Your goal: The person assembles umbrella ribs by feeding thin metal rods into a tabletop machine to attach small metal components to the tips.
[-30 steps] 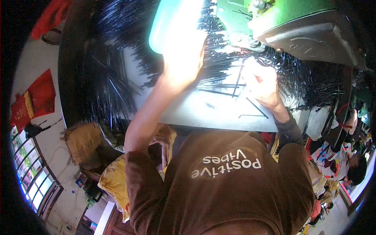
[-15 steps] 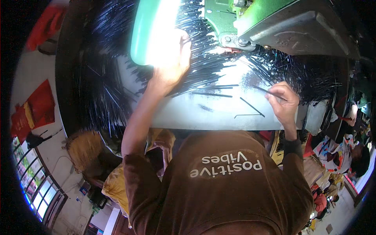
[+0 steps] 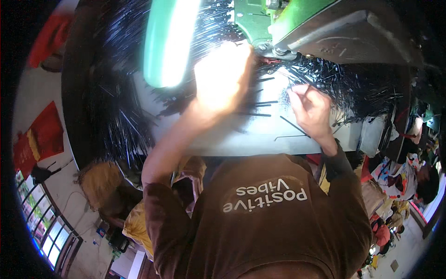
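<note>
My left hand (image 3: 224, 78) reaches in beside the foot of a green machine (image 3: 253, 23), over the left heap of thin black strips (image 3: 123, 109). Glare from the lamp washes it out, so its fingers cannot be read. My right hand (image 3: 312, 110) is above the white tabletop (image 3: 213, 145), right of the left hand, with thumb and forefinger brought together. What the pinch holds, if anything, is too small to make out. Between the hands lie a few loose black strips (image 3: 258, 114); another loose strip (image 3: 294, 126) is just left of my right wrist.
A lit green-and-white lamp (image 3: 168, 51) hangs over the table's left part. The machine's grey metal guard (image 3: 348, 35) juts over the far right, above another heap of black strips (image 3: 371, 90). A clear plastic bag (image 3: 372, 135) hangs at the right edge.
My left hand has moved right, from beside the lamp to the machine's foot. My right hand has shifted left and away from me; the black strip seen in its pinch no longer shows clearly.
</note>
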`<state>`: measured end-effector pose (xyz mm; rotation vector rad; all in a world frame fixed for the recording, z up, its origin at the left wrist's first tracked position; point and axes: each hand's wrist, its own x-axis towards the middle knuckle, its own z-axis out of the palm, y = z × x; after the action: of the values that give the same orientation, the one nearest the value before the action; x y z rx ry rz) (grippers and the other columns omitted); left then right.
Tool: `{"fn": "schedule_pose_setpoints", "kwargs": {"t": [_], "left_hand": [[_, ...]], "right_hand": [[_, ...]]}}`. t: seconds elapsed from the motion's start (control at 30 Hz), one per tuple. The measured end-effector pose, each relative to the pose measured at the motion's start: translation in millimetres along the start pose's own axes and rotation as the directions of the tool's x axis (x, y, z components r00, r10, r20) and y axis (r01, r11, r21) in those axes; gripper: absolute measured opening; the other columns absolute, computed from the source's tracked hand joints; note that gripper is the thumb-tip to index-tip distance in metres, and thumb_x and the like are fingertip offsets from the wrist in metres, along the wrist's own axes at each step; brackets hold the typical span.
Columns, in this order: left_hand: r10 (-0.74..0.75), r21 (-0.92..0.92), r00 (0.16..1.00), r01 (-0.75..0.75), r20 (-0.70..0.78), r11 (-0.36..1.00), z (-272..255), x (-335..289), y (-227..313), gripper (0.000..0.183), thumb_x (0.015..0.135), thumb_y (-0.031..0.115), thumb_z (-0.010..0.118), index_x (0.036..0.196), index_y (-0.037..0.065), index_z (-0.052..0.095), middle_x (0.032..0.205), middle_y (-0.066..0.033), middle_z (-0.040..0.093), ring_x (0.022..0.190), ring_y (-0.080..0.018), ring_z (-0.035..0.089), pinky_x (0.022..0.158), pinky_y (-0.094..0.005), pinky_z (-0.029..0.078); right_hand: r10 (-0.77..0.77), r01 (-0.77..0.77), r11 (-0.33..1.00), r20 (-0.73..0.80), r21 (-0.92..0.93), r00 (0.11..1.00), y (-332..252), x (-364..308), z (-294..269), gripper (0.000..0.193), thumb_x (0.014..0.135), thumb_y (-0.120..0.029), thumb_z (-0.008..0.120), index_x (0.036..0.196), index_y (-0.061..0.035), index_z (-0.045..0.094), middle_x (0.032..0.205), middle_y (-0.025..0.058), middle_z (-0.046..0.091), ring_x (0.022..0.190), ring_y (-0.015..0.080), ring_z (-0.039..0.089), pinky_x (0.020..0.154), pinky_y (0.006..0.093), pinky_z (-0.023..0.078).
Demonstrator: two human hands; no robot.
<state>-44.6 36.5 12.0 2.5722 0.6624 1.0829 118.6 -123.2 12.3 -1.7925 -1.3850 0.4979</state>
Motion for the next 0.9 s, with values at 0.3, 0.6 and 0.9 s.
{"fn": "schedule_pose_setpoints", "kwargs": {"t": [0.3,0.6,0.9], "left_hand": [[-0.232,-0.131,0.972,0.236,0.048,0.963,21,-3,23,0.021,0.08,-0.002,0.061,0.101,0.002,0.062,0.071,-0.0117,0.057,0.058,-0.0235,0.056,0.056,-0.0307,0.046],[-0.236,-0.141,0.967,0.249,0.098,0.958,19,-1,28,0.023,0.079,-0.003,0.062,0.101,0.003,0.062,0.071,-0.0104,0.057,0.057,-0.0226,0.056,0.054,-0.0298,0.045],[-0.219,-0.152,0.974,0.227,0.063,0.962,20,-2,26,0.023,0.078,-0.003,0.062,0.1,0.004,0.063,0.07,-0.0099,0.056,0.056,-0.0213,0.055,0.053,-0.0304,0.045]], "right_hand": [[0.25,-0.246,0.868,0.05,0.431,0.967,-6,29,20,0.011,0.086,-0.009,0.062,0.093,-0.0002,0.063,0.067,0.0018,0.062,0.055,0.003,0.055,0.047,0.0191,0.044],[0.276,-0.292,0.813,0.109,0.503,0.955,-12,37,17,0.014,0.087,-0.011,0.061,0.097,-0.0011,0.062,0.068,0.0026,0.061,0.055,0.0043,0.056,0.046,0.0185,0.046],[0.258,-0.284,0.8,0.125,0.528,0.958,-11,35,16,0.014,0.088,-0.013,0.06,0.097,-0.0019,0.062,0.067,0.0029,0.061,0.055,0.005,0.056,0.046,0.0188,0.046]]}}
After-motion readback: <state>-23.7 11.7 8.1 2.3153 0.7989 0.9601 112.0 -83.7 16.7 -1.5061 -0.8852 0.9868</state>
